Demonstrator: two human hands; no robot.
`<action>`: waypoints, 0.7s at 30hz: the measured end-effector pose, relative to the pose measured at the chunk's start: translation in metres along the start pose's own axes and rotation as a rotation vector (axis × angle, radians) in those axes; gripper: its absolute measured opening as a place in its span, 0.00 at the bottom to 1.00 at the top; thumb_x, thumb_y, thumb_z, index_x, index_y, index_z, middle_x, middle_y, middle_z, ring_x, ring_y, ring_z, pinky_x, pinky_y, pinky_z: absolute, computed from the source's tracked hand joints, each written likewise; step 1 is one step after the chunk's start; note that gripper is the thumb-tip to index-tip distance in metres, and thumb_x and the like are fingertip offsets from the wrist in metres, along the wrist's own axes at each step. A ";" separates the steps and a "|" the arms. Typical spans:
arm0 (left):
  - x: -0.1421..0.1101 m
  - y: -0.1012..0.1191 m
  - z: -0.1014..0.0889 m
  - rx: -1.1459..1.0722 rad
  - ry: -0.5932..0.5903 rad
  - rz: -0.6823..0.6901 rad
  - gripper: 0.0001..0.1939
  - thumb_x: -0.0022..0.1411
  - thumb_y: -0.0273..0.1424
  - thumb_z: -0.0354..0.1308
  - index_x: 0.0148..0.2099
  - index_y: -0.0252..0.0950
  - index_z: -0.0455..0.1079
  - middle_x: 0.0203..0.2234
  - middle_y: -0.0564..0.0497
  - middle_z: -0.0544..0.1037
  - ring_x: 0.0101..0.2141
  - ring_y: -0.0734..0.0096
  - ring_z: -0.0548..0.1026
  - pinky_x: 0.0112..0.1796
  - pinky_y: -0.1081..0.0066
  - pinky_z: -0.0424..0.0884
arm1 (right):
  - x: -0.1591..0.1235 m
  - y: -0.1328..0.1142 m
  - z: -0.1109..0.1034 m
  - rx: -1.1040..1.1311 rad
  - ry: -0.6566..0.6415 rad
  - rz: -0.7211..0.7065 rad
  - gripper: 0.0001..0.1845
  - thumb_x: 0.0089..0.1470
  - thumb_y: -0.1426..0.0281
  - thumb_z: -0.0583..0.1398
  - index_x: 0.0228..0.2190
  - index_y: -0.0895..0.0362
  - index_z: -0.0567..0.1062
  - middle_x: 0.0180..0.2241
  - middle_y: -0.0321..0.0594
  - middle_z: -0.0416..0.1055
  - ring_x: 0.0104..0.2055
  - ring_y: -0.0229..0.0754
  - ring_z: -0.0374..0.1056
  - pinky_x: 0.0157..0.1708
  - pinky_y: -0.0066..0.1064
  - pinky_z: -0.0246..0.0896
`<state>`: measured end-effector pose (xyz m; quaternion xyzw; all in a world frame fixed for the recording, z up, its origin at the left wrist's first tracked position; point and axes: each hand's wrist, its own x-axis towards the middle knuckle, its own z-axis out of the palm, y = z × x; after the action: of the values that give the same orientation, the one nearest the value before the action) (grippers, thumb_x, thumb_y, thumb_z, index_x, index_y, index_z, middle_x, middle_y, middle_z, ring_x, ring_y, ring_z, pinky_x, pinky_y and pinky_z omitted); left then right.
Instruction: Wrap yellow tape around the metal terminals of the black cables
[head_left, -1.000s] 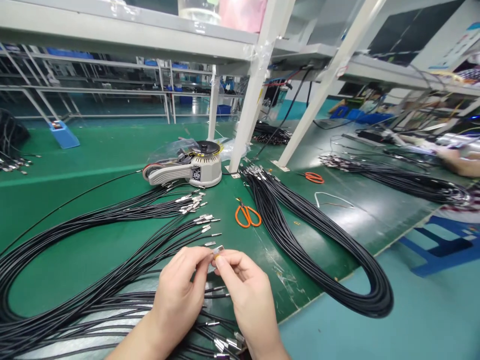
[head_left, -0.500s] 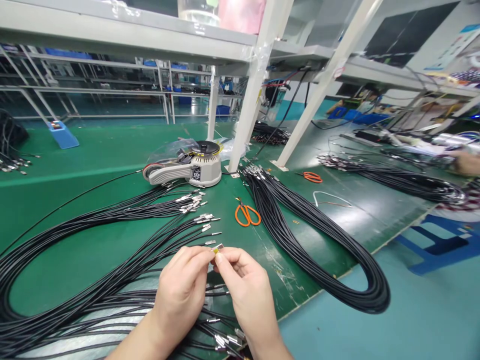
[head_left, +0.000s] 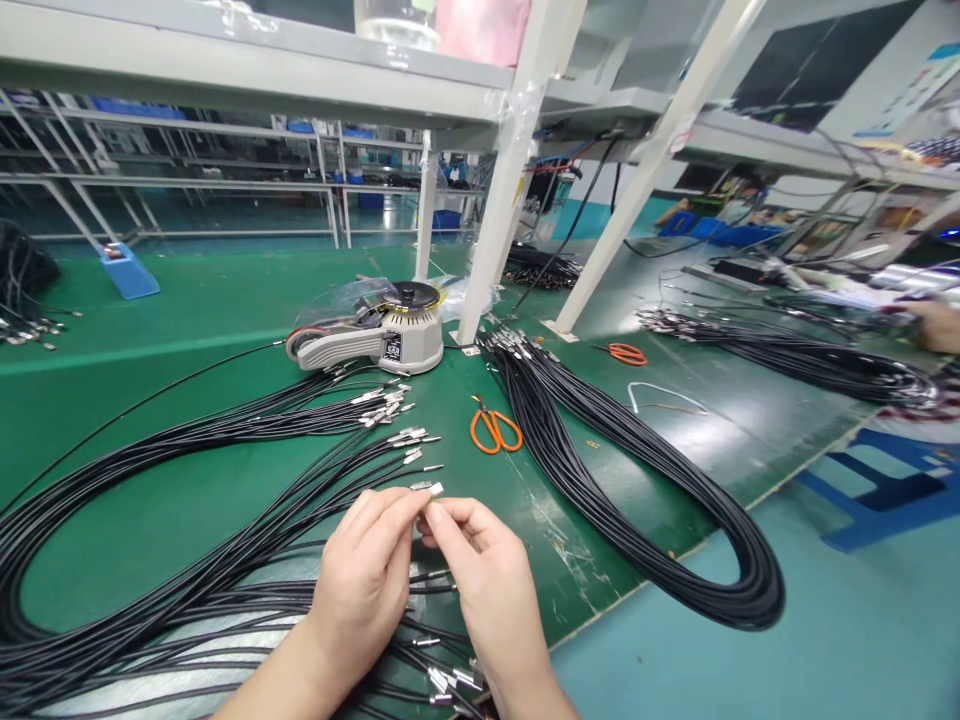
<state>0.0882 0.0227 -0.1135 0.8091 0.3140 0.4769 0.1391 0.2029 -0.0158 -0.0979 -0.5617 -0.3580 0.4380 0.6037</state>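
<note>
My left hand (head_left: pixel 361 570) and my right hand (head_left: pixel 491 570) meet low in the middle of the head view, fingers closed in a pinch. Between their fingertips is a small metal cable connector (head_left: pixel 436 489), its bright end poking out above; the rest is hidden by the fingers. Black cables (head_left: pixel 247 510) with silver connector ends lie looped on the green bench at the left and run beneath my hands. Beyond my fingertips lie orange-handled scissors (head_left: pixel 495 432). A grey round tape dispenser (head_left: pixel 409 335) stands farther back.
A folded bundle of black cables (head_left: pixel 637 480) lies to the right, reaching over the bench edge. Behind it are a second orange-handled tool (head_left: pixel 627 354) and white shelf posts (head_left: pixel 499 190). A blue stool (head_left: pixel 892 490) stands at the right; another person's hand (head_left: pixel 939 325) shows at the far right.
The connector has turned slightly between my fingertips; the yellow patch on it, plain before, is now mostly covered. My right hand has shifted a little left.
</note>
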 end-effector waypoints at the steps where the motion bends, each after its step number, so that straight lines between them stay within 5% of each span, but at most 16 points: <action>1: 0.001 0.000 0.000 -0.002 0.005 -0.020 0.14 0.62 0.18 0.49 0.49 0.35 0.67 0.36 0.48 0.76 0.38 0.72 0.73 0.41 0.72 0.70 | 0.000 0.001 0.000 0.006 -0.004 0.006 0.12 0.51 0.62 0.62 0.27 0.59 0.76 0.26 0.38 0.73 0.30 0.41 0.68 0.33 0.30 0.64; 10: 0.008 0.003 -0.010 -0.067 -0.087 -0.193 0.06 0.61 0.23 0.52 0.36 0.37 0.69 0.29 0.51 0.74 0.32 0.72 0.73 0.34 0.73 0.71 | -0.003 0.007 -0.002 0.129 -0.011 0.030 0.11 0.50 0.63 0.63 0.28 0.59 0.77 0.27 0.39 0.75 0.32 0.41 0.69 0.35 0.30 0.64; 17: 0.006 0.007 -0.009 -0.044 -0.027 -0.174 0.08 0.61 0.22 0.51 0.37 0.36 0.70 0.28 0.52 0.74 0.30 0.73 0.73 0.32 0.75 0.70 | -0.010 0.010 -0.005 0.519 -0.067 0.219 0.16 0.48 0.65 0.65 0.39 0.59 0.77 0.36 0.45 0.76 0.33 0.41 0.70 0.35 0.32 0.67; 21: 0.006 0.007 -0.008 -0.021 -0.014 -0.168 0.07 0.61 0.21 0.52 0.38 0.36 0.69 0.27 0.52 0.74 0.29 0.75 0.72 0.32 0.76 0.69 | -0.009 0.007 -0.004 0.410 -0.006 0.160 0.19 0.48 0.60 0.64 0.40 0.58 0.75 0.32 0.42 0.74 0.31 0.40 0.69 0.32 0.32 0.67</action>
<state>0.0865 0.0203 -0.1016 0.7818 0.3747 0.4610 0.1894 0.2023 -0.0259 -0.1052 -0.4526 -0.2176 0.5501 0.6673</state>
